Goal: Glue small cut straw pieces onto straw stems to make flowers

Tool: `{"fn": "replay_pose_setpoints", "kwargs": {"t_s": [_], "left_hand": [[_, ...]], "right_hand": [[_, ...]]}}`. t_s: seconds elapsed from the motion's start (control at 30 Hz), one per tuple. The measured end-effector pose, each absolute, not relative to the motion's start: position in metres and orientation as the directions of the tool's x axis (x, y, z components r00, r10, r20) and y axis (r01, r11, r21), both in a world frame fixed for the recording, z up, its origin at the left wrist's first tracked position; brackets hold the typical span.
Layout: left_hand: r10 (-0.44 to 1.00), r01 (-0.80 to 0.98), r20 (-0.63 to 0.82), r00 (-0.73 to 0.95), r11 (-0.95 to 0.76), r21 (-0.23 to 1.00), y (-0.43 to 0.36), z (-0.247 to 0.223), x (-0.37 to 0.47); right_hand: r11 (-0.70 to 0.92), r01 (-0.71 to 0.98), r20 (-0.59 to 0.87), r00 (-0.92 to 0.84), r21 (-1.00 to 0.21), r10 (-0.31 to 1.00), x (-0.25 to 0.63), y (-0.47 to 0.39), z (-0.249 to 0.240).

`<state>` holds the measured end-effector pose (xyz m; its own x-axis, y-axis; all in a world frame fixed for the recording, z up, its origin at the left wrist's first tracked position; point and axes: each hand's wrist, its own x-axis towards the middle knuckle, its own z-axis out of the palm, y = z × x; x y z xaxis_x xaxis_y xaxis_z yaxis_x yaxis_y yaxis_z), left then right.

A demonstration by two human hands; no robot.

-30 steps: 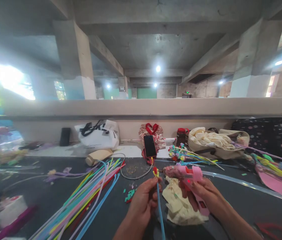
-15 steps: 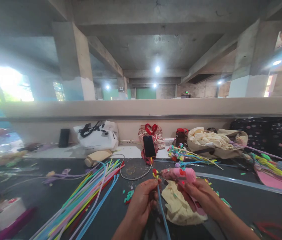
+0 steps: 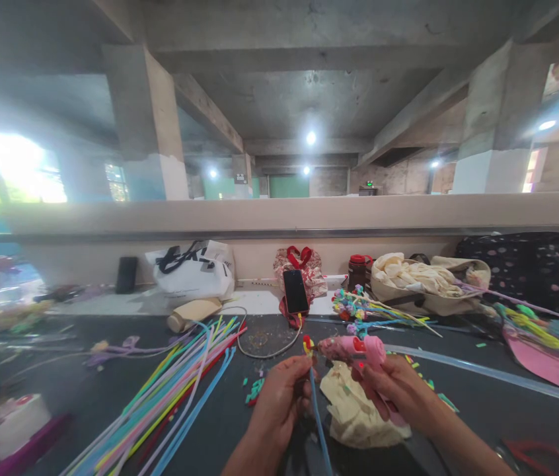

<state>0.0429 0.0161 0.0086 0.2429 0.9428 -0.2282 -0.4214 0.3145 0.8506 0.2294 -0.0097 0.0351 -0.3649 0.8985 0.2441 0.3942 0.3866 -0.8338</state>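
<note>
My left hand (image 3: 282,390) pinches a blue pipe cleaner (image 3: 319,423) near its top, where a small red and yellow piece (image 3: 308,344) sits. The stem hangs down toward the front edge of the view. Wrapped round the handle of a pink hot glue gun (image 3: 353,348) is my right hand (image 3: 393,390). The gun's nozzle points left and meets or nearly meets the red and yellow piece; I cannot tell if they touch. A red light glows on the gun. Beneath it lies a crumpled cream cloth (image 3: 359,410).
A bundle of coloured pipe cleaners (image 3: 175,396) lies left. Behind are a phone (image 3: 296,291) on a cable, finished-looking small flowers (image 3: 353,307), a red-lidded bottle (image 3: 357,271) and a cream cloth bag (image 3: 428,284). A clear glue stick or tube (image 3: 482,367) runs right. Small cut bits (image 3: 254,390) are scattered about.
The glue gun has shifted very slightly left and its body has turned a little. My left hand stays almost in place with the blue pipe cleaner.
</note>
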Motion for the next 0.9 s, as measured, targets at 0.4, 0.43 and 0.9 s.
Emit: {"fn": "replay_pose_setpoints", "kwargs": {"t_s": [0.4,0.43,0.9], "left_hand": [[0.962,-0.394,-0.187,0.201,0.254,0.883,0.0143,0.0072,0.042],[0.962,-0.394,-0.182,0.202,0.251,0.884,0.0149,0.007,0.0418],[0.969,-0.398,-0.141,0.201,0.213,0.892,0.0163,0.0057,0.0383]], "right_hand": [[0.361,0.374,0.224,-0.361,-0.854,0.905,0.2295,-0.007,0.0306],[0.361,0.374,0.221,-0.368,-0.854,0.903,0.2302,-0.0064,0.0298],[0.396,0.384,0.234,-0.405,-0.834,0.884,0.2313,-0.0096,0.0341]]}}
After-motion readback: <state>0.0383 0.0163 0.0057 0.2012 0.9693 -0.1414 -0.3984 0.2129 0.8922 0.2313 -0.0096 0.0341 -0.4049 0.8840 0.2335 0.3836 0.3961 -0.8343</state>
